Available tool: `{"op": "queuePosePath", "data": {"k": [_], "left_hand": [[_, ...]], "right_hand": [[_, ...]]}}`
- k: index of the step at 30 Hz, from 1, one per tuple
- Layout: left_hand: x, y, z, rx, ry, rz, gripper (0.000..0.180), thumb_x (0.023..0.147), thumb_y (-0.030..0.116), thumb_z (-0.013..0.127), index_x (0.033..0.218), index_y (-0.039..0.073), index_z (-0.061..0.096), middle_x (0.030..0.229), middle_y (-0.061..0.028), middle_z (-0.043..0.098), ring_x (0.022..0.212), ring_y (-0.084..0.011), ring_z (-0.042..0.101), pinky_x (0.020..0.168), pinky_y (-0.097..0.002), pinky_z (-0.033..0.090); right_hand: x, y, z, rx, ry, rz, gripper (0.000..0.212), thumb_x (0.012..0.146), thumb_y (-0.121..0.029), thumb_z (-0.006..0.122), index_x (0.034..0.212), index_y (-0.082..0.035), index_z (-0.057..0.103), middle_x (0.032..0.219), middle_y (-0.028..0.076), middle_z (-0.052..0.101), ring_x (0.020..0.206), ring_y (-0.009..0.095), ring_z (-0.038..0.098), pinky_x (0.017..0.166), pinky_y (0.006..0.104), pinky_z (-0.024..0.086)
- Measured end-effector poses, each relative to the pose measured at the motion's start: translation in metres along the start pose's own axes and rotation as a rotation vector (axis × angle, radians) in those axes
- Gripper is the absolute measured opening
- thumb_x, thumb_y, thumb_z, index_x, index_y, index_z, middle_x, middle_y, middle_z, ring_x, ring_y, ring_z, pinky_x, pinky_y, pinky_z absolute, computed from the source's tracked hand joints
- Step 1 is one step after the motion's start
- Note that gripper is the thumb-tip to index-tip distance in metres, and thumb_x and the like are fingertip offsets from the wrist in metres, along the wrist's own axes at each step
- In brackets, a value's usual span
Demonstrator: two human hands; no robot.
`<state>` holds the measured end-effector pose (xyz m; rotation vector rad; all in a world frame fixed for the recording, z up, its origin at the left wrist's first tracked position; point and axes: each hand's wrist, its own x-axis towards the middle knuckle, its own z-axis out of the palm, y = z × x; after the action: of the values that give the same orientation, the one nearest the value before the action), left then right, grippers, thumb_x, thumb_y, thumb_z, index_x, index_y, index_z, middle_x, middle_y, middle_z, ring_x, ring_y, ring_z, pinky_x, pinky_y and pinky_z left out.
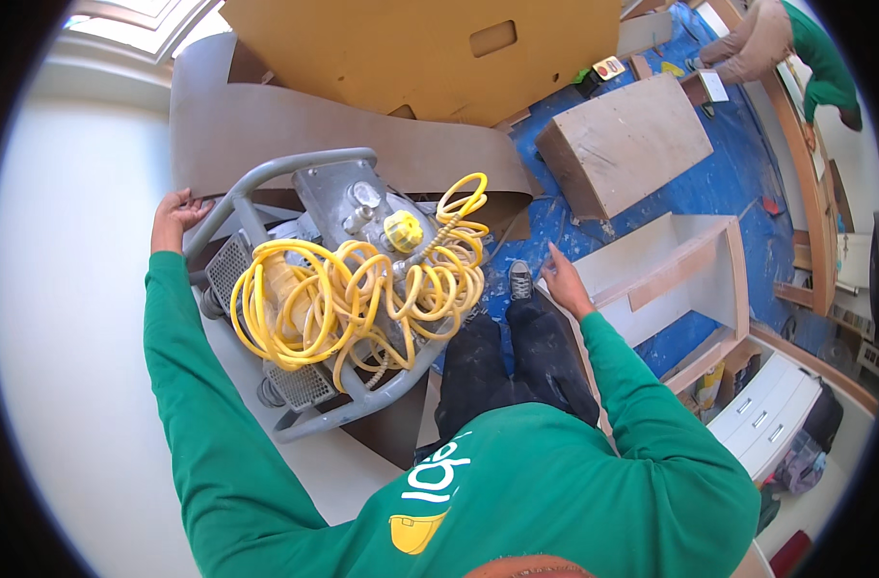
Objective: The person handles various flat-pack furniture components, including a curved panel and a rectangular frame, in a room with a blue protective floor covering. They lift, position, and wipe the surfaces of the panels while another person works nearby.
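- so the machine (329, 207) sits left of the person's legs, low in front of the body, tipped at a slant in this view. can't tell what's under it
- grey tube frame (235, 197) wraps right around it, looks like it's there to guard the works and give you something to grab
- yellow hose (358, 275) is bunched in loops across the top, guessing that keeps it off the floor and out from underfoot. yellow knob (403, 231) pokes up beside the loops
- left hand (177, 214) is at the frame's far left side, fingers bent, right by the edge of the brown sheet (362, 144). can't tell if it's actually gripping either one
- right hand (567, 279) is open and loose with nothing visible in it, out over the near end of the white cabinet (700, 236). whether it touches the edge, no idea. arms are spread wide, maybe just for balance
- brown sheet stands curved behind the machine, with the tan board (411, 58) upright past it, probably parked there to save floor space
- blue sheeting (733, 169) covers the floor, presumably against mess, with a brown box (627, 144) on it
- co-worker (825, 53) in green bends over at top right, well apart
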<state>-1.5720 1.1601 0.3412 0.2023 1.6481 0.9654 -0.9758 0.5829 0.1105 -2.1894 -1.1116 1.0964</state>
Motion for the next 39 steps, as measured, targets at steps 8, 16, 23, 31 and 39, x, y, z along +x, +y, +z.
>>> {"op": "queuePosePath", "data": {"k": [8, 16, 23, 31, 39], "left_hand": [[-0.039, -0.009, 0.033, 0.085, -0.072, -0.15, 0.071, 0.098, 0.015, 0.064, 0.152, -0.001, 0.021, 0.142, -0.0324, 0.042, 0.127, -0.0515, 0.053, 0.096, -0.0753, 0.051], [0.017, -0.012, 0.018, 0.275, 0.043, 0.035, 0.077, 0.091, 0.049, 0.062, 0.147, 0.003, 0.036, 0.124, -0.0278, 0.052, 0.126, -0.042, 0.055, 0.099, -0.0596, 0.052], [0.007, 0.013, 0.016, 0.573, 0.775, 0.587, 0.109, 0.086, 0.071, 0.065, 0.152, -0.007, 0.026, 0.143, -0.0361, 0.037, 0.132, -0.0458, 0.051, 0.099, -0.053, 0.053], [-0.183, 0.105, -0.014, 0.481, -0.171, 1.419, 0.072, 0.107, 0.032, 0.054, 0.158, -0.006, 0.021, 0.16, -0.0287, 0.037, 0.142, -0.0402, 0.047, 0.119, -0.0533, 0.037], [-0.509, -0.142, 0.05, 0.335, -1.299, 0.931, 0.074, 0.103, 0.042, 0.059, 0.154, -0.005, 0.034, 0.138, -0.0188, 0.054, 0.128, -0.0329, 0.059, 0.112, -0.0459, 0.046]], "right_hand": [[-0.143, 0.096, -0.006, 0.04, 0.028, 0.467, 0.07, 0.093, -0.013, 0.067, 0.152, 0.008, 0.038, 0.102, 0.022, 0.072, 0.088, 0.031, 0.072, 0.08, 0.0403, 0.057], [-0.221, 0.113, 0.014, 0.258, 0.087, 0.572, 0.069, 0.09, -0.024, 0.071, 0.147, 0.009, 0.046, 0.099, 0.022, 0.073, 0.095, 0.033, 0.072, 0.087, 0.0416, 0.055], [-0.307, 0.12, 0.023, 0.301, 0.097, 0.787, 0.069, 0.091, -0.025, 0.07, 0.149, 0.005, 0.046, 0.099, 0.02, 0.074, 0.085, 0.027, 0.073, 0.076, 0.0397, 0.057], [-0.341, 0.146, 0.013, 0.528, 0.101, 0.909, 0.065, 0.095, -0.024, 0.066, 0.15, 0.003, 0.046, 0.098, 0.012, 0.071, 0.078, 0.02, 0.07, 0.058, 0.0366, 0.054], [-0.329, 0.189, 0.009, 0.669, 0.18, 0.588, 0.059, 0.096, -0.025, 0.067, 0.146, 0.002, 0.052, 0.096, 0.01, 0.071, 0.074, 0.018, 0.069, 0.052, 0.0324, 0.051]]}}
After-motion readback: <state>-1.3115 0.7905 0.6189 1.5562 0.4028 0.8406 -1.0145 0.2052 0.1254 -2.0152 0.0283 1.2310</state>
